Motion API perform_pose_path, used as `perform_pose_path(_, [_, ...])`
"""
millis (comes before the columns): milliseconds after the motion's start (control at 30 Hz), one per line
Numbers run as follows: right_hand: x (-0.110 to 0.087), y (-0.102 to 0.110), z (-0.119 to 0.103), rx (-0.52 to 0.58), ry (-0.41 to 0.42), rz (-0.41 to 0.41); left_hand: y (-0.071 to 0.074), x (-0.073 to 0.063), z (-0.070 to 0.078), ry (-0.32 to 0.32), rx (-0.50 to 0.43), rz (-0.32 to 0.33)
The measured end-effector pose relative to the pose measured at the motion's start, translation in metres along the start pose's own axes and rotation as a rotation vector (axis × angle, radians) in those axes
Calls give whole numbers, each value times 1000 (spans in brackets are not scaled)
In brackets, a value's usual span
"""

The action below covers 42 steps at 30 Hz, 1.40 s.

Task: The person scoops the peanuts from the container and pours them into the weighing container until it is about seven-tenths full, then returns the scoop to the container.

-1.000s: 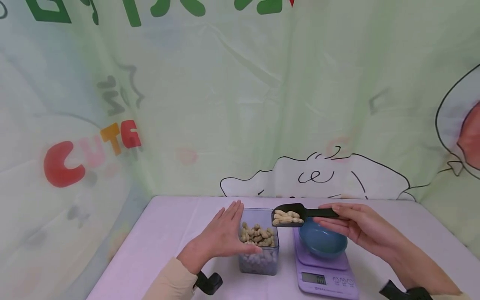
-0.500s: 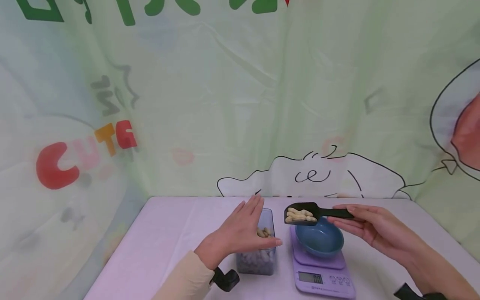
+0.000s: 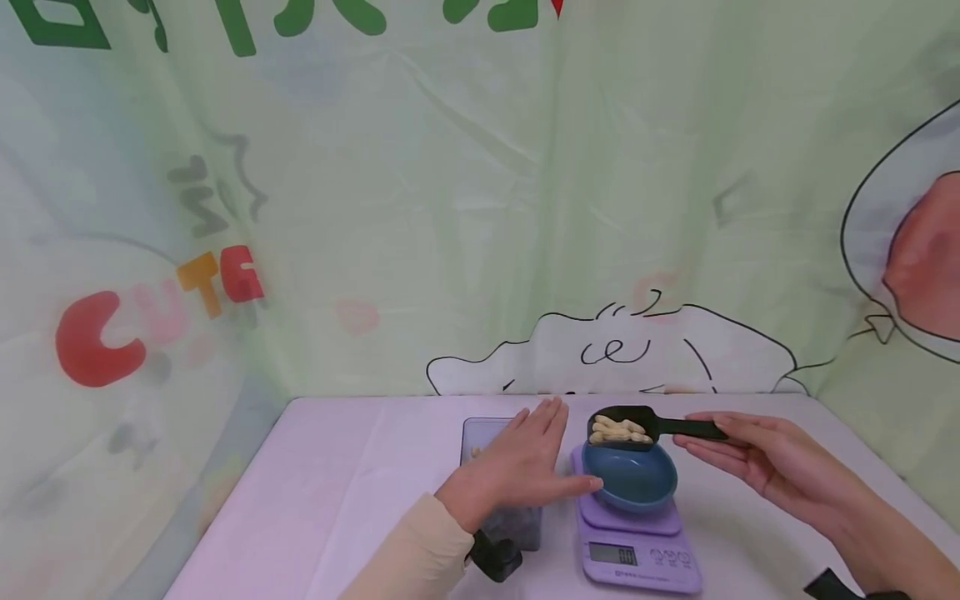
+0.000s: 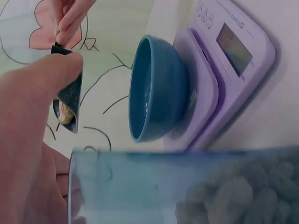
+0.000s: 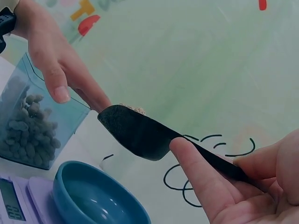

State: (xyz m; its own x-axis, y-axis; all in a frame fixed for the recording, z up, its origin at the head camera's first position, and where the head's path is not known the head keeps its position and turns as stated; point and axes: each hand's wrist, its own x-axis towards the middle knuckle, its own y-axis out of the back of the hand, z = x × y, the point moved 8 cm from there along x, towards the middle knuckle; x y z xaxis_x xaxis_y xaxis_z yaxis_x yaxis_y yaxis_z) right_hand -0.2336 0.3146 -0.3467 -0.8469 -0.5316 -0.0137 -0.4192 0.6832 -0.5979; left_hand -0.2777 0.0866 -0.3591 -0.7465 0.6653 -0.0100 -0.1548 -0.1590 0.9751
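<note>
My right hand (image 3: pixel 776 458) grips the handle of a black scoop (image 5: pixel 140 135), thumb on top and fingers beneath. Several unshelled peanuts (image 3: pixel 617 430) lie in the scoop, which is held level above the back rim of a blue bowl (image 3: pixel 637 479). That bowl sits on a purple kitchen scale (image 3: pixel 641 575). With straight fingers and the thumb spread, my left hand (image 3: pixel 517 467) hovers between the scoop and a clear plastic container (image 5: pixel 70 126), holding nothing. It hides much of the container in the head view. More peanuts (image 5: pixel 30 130) fill the container's lower part.
Left of the scale stands the container, on a table with a pale cloth (image 3: pixel 322 475). The scale's display (image 3: pixel 612 554) reads zero. Behind the table hangs a printed fabric backdrop (image 3: pixel 450 208).
Both hands have moved to the right. The loaded scoop has come from between container and bowl to over the bowl's back rim, and the left hand has passed across the container.
</note>
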Motion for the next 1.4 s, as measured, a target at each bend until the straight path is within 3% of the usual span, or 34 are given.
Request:
perform_pose_path(233, [-11, 17, 0, 3, -10, 85, -4, 16, 19, -31, 95, -6])
perform_pose_path(433, [-18, 28, -2, -46, -9, 170, -9, 28, 29, -2, 155, -18])
perform_pose_path(800, [-24, 30, -5, -102, 36, 119, -18, 44, 39, -14, 262, -33])
perform_pose_path(933, [-25, 33, -4, -128, 38, 131, -22, 46, 38, 21, 319, -44])
perform_pose_path(1167, [-27, 47, -4, -232, 19, 315, -24, 46, 35, 82, 404, -51])
perform_pose_path(1400, [-28, 45, -8, -333, 62, 334, -26, 46, 36, 67, 441, -61])
